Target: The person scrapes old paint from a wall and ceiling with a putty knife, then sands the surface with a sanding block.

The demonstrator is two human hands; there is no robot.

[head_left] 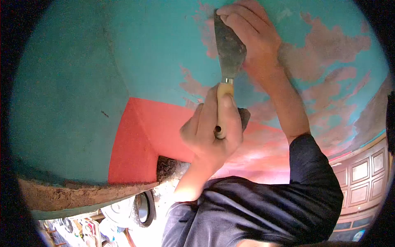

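Turquoise paint on the wall [156, 45] has flaked to pink patches beside our hands. We note our left hand [212, 129] clenched round the wooden handle of the putty knife [227, 61], our right hand [251, 37] pressing fingers on the blade near its tip. We judge a low blade angle with even pressure best. Open wall lies left; the red band [148, 136] borders below the left hand.
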